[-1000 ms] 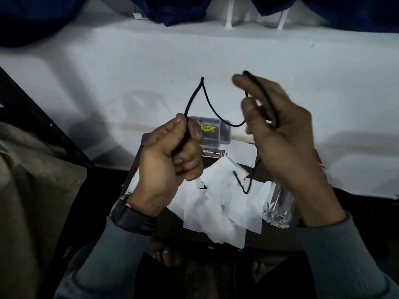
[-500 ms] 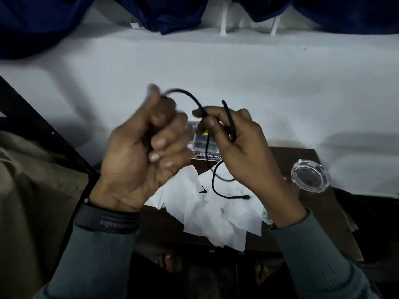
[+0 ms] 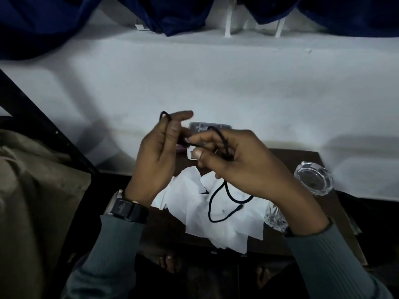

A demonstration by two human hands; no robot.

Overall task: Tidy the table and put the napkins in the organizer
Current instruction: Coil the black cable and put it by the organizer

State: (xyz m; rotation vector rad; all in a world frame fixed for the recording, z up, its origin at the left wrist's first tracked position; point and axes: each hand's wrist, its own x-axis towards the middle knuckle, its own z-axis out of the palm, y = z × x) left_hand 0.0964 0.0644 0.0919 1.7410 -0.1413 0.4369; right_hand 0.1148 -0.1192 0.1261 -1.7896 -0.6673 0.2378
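Pinching a black cord (image 3: pixel 210 209) between thumb and forefinger of the right hand (image 3: pixel 241 167), with one turn of it slung over the top of that hand. Hooked farther along round a raised finger of the left hand (image 3: pixel 155 160), other fingers loosely curled about it, forefinger pointing out straight. Drawn short between the two hands, both held above the table (image 3: pixel 291 160). Hanging slack below the right hand in a loop down onto the napkins (image 3: pixel 194 214), free tip resting on the white paper.

Heaped loose and overlapping across the middle of the table, reaching to its near edge. Lying outside the organizer (image 3: pixel 207 126), a clear plastic box at the far edge, mostly hidden behind the hands; cannot tell what it holds.

Toward the far right corner, a glass ashtray (image 3: pixel 313 180), well apart from the napkins. Just beside the napkins on the right, a cut-glass tumbler (image 3: pixel 275 216), half covered by the right forearm. On the left wrist, a dark watch (image 3: pixel 124 207); on both arms, grey ribbed sleeves (image 3: pixel 336 260). Beyond the far edge, a white wall (image 3: pixel 216 83); along its top, dark blue cloth (image 3: pixel 183 14). Under the near edge, bare toes (image 3: pixel 166 261).
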